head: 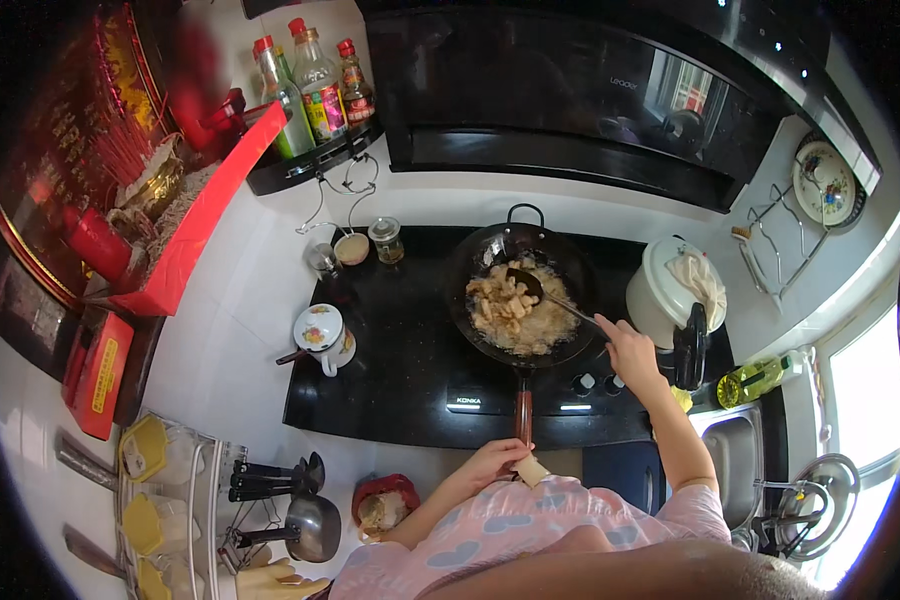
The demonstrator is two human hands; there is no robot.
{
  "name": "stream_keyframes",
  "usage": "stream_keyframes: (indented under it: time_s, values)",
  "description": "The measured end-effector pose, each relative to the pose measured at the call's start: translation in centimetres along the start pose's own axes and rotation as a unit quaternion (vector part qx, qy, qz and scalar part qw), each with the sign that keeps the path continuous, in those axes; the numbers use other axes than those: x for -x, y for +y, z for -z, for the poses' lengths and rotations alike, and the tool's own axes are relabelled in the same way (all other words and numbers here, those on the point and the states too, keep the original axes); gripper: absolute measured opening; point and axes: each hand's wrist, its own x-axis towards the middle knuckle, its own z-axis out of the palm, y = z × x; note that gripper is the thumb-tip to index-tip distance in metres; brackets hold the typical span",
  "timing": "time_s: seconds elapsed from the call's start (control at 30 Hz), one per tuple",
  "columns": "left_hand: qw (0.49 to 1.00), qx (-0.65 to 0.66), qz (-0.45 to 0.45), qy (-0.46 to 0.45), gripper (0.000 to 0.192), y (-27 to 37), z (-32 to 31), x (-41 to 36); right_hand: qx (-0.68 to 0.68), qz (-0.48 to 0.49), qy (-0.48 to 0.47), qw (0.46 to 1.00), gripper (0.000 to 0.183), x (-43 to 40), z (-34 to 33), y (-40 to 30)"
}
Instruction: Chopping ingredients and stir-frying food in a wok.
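A dark wok (461, 322) sits on the black glass cooktop (397, 360), its wooden handle (524, 409) pointing towards me. Browned chunks of food (506, 300) lie in bubbling oil inside it, mostly on the left side. My right hand (630, 352) grips the long handle of a metal wok spatula (570, 306). The dark blade of that spatula rests among the chunks. At the near end of the wok handle, my left hand (495, 459) has its fingers closed. A pale beige piece (531, 471), perhaps folded cloth, sticks out beneath those fingers.
A white lidded pot (649, 289) with a cloth on top stands right of the wok. Left are an enamel lidded mug (322, 330) and a glass jar (386, 240). A range hood (555, 112) hangs behind. The sink (735, 465) and an oil bottle (750, 381) lie right.
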Motion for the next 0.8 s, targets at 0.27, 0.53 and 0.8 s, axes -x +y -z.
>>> stream_keyframes:
  time_s: [0.27, 0.53, 0.8]
  values:
    - [0.973, -0.148, -0.112, 0.136, 0.016, 3.5, -0.2, 4.4, -0.08, -0.064, 0.036, 0.994, 0.054, 6.9, -3.0, -5.8]
    - [0.955, -0.172, -0.131, 0.202, 0.015, 6.1, 4.7, 7.8, -0.201, -0.045, 0.055, 0.977, 0.057, 3.3, -2.3, -8.1]
    - [0.99, -0.104, -0.059, 0.078, 0.018, 2.7, 3.3, 4.4, 0.001, -0.007, -0.03, 1.0, 0.052, -7.0, -4.1, -2.7]
